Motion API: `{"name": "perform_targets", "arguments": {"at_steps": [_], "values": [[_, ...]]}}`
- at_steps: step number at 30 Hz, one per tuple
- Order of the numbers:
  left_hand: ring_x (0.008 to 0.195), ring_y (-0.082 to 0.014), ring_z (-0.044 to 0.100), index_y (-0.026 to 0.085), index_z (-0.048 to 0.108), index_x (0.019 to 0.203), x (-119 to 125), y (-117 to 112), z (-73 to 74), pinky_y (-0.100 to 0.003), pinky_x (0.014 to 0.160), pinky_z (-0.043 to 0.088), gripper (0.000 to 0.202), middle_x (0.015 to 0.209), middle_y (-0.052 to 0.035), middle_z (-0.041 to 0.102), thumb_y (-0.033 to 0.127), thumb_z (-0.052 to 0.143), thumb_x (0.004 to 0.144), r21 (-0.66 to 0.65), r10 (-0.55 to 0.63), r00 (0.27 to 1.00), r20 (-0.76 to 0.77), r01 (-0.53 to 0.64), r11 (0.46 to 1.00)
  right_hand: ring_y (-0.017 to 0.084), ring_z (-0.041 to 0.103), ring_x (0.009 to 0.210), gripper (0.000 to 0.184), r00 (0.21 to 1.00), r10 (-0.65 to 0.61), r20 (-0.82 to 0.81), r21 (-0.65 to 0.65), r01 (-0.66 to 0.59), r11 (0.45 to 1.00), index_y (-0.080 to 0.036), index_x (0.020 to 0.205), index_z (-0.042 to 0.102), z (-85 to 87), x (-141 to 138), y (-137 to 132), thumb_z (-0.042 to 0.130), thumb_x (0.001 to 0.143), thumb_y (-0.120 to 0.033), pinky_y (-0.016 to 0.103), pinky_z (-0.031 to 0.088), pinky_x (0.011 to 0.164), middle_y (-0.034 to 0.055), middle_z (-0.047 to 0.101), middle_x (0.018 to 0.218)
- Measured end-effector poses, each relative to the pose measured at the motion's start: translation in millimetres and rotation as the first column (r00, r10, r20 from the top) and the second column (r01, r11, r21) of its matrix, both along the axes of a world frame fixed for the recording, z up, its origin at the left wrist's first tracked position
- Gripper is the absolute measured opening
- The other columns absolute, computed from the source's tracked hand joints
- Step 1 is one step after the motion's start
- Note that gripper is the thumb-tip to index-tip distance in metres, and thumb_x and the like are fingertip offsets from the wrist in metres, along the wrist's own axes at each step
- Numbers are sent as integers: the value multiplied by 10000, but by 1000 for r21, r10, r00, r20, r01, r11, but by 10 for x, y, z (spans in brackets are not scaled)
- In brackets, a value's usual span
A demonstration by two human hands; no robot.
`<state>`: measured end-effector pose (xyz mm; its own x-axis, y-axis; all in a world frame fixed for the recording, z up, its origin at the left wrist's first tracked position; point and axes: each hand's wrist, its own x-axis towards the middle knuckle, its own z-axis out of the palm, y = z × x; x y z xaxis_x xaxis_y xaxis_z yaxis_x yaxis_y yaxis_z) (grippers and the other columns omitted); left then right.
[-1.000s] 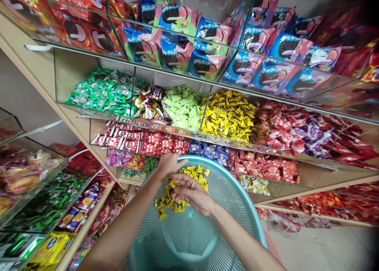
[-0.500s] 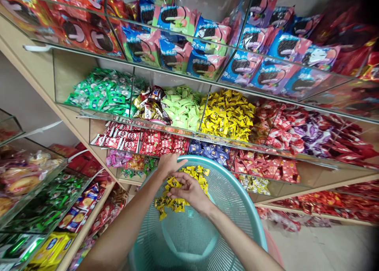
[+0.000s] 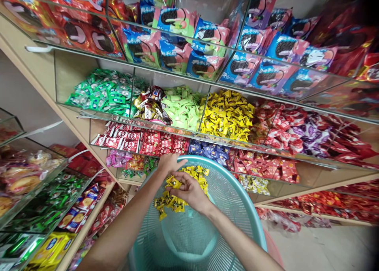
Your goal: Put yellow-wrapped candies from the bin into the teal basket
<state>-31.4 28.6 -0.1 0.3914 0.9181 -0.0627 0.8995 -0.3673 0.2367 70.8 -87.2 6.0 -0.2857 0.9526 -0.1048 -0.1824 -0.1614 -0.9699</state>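
A turquoise mesh plastic basket [image 3: 248,207] stands in front of me, below the shelves. On its far left rim is my left hand [image 3: 171,164], its fingers bent over the edge and the thumb stretched to the right on the inner side. Yellow-wrapped candies [image 3: 174,204] lie in a loose heap toward the far side of the basket. My right hand [image 3: 191,190] is over this heap, with fingers and thumb curled together around yellow-wrapped candy; how many pieces it holds is hidden.
Glass-fronted shelves rise behind the basket, with yellow candies [image 3: 227,115], green candies [image 3: 103,91] and blue cookie packs [image 3: 207,63]. Low bins of snacks [image 3: 44,200] flank my left side. A pink basket rim [image 3: 272,247] shows beneath the turquoise one, above the tiled floor [image 3: 319,247].
Almost nothing differs. The fingers of my right hand shift very slightly over the yellow candies, while my left hand stays on the rim.
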Motion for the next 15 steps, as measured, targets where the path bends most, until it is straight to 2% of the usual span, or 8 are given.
{"name": "perform_targets", "arguments": {"at_steps": [3,6,8,10,13,15], "values": [[844,-258,615,180,621,968,2,-6,10,-330,712,433,673,894,-115,668,700,238,776,-14,4,1000,8,-4,1000,85,606,648,497,999,6,48,32,-8,999,-243,1101,504,-34,2,7,711,649,-264,212,471,570,43,546,1126],[839,-254,615,178,626,949,2,-22,15,-327,715,429,659,872,-112,670,695,256,777,-8,13,1000,16,-12,1000,105,580,683,398,957,-24,289,169,-26,985,-240,1109,525,-113,38,19,639,728,-247,243,472,607,41,571,1074],[840,-253,615,175,628,949,2,-38,17,-324,713,426,653,865,-113,671,688,260,782,15,15,999,35,-16,1000,141,572,788,319,851,-75,519,307,-103,946,-226,1096,552,-167,78,22,564,780,-194,279,470,695,48,585,1039],[836,-254,617,171,629,951,2,-53,24,-322,704,425,653,859,-115,672,681,254,790,43,11,998,55,-14,999,175,550,896,313,694,-145,705,404,-224,887,-214,1104,555,-209,116,20,502,805,-139,319,446,788,64,586,1024],[830,-254,618,169,635,933,5,-68,43,-318,700,423,640,849,-116,674,672,264,795,46,6,998,60,-9,999,203,518,943,328,469,-241,850,435,-365,823,-200,1119,541,-250,145,15,473,811,-107,349,412,833,77,588,986],[841,-249,617,172,636,936,8,-73,59,-311,708,420,621,860,-116,674,667,289,792,31,17,998,59,-19,999,212,509,925,312,364,-282,888,424,-411,807,-200,1104,543,-273,141,14,476,812,-115,350,407,813,74,592,959]]}}
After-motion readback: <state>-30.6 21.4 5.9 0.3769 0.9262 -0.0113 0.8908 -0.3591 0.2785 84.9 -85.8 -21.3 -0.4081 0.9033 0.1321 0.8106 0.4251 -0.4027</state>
